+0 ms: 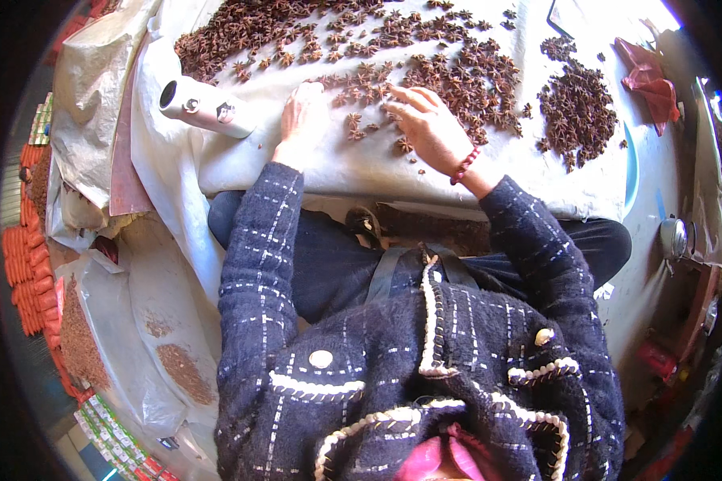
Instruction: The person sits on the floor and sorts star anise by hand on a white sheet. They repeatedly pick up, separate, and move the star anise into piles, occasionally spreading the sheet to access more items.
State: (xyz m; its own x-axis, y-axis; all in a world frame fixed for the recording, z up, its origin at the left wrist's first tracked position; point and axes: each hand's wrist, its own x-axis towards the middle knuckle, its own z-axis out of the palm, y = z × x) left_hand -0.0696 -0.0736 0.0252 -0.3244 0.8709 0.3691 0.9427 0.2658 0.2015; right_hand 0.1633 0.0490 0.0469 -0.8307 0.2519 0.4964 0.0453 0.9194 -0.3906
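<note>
Dried star anise (465,76) lies in a loose brown heap across a white cloth-covered table (337,176). My left hand (300,116) rests on the cloth at the near edge of the heap, its fingers stretched forward and overexposed. Just right of it, my right hand (431,131), with a red bead bracelet (464,165) at the wrist, reaches over the near pods with fingers apart. Nothing shows held in either hand. A few loose pods (355,127) lie between the hands. At the right sits a smaller separate pile of star anise (578,112).
Left of my left hand, a white cylindrical container (208,107) lies on its side. Red plastic (648,80) lies at the far right. Below the left side, clear sheeting (128,345) bears brown crumbs (184,373). Orange-red packs (24,264) line the left edge.
</note>
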